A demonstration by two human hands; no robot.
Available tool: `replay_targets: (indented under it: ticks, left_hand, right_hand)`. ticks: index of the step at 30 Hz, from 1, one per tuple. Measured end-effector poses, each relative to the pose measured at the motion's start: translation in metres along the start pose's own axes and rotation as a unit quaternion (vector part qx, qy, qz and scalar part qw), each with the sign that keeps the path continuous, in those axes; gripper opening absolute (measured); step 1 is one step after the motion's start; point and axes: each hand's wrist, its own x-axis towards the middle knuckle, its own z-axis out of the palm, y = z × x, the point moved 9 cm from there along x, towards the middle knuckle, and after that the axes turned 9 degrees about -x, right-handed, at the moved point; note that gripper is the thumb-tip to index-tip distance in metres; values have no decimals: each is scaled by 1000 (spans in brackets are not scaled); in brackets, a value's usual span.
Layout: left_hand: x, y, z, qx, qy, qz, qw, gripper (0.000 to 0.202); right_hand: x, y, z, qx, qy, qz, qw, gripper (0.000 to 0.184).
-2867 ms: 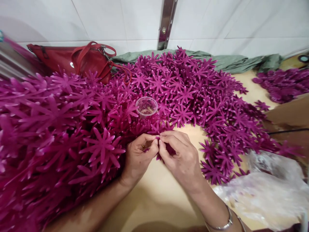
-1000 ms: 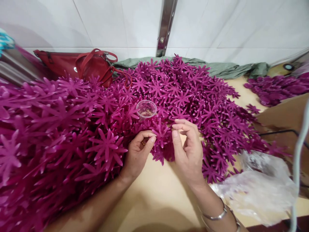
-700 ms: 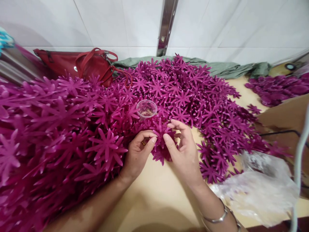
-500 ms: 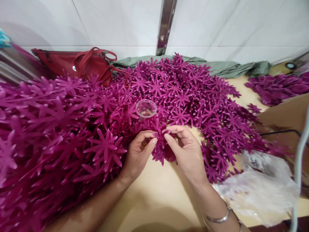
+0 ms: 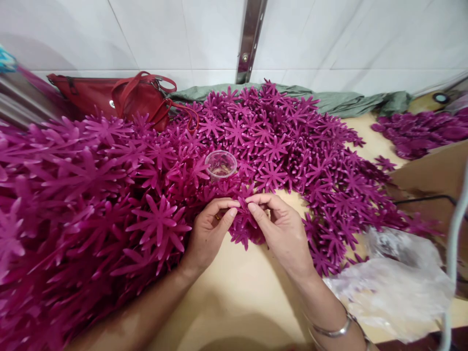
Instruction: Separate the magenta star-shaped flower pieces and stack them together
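Between my two hands is a purple artificial flower piece [image 5: 244, 222] with long narrow petals, held just above the table. My left hand [image 5: 212, 231] pinches a petal on its left side between thumb and forefinger. On the opposite side, my right hand [image 5: 281, 229] pinches the same piece, its other fingers curled behind. The fingertips of both hands are close together, and they cover part of the piece. Just beyond them a small clear plastic cup [image 5: 221, 164] with small pale bits inside sits among the purple pieces.
Heaps of purple flower pieces [image 5: 157, 222] fill the left and back of the table [image 5: 237, 297]. A red handbag [image 5: 106, 95] lies at the back left. On the right are a clear plastic bag [image 5: 391, 287], a cardboard box [image 5: 431, 178] and a pale upright cable [image 5: 453, 243].
My fingertips have come slightly closer together over the flower piece, and the right forefinger has dropped a little. The surroundings are unchanged.
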Motion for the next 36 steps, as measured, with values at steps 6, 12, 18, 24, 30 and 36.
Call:
replay_targets:
  ticks: [6,12,18,24,30,36]
  left_hand:
    - [-2,-7,1,-24,-1,-16,1000,16]
    - [-2,-6,-2,-42,19,17,999,18]
    - [-4,8,-2,79,4,75,994,10]
    - [-2,3,-1,31,-9,24,999,15]
    - [0,-6,-5,-16,32,-3,999,12]
    - [-1,-6,-8,-26,59,-3,998,14]
  right_hand:
    - [-2,-8,-2,-28,4,-20,999,9]
    - [-4,-18,-18,-8,82,-60,995,10]
    - [-31,-63,-30,-237,243,-311,888,19]
    - [-20,-43,5,-212,81,-241,943,10]
    - [-7,-15,3,-48,17,-61,997,6]
    - [-3,-8,7,26,-15,-4,1000,8]
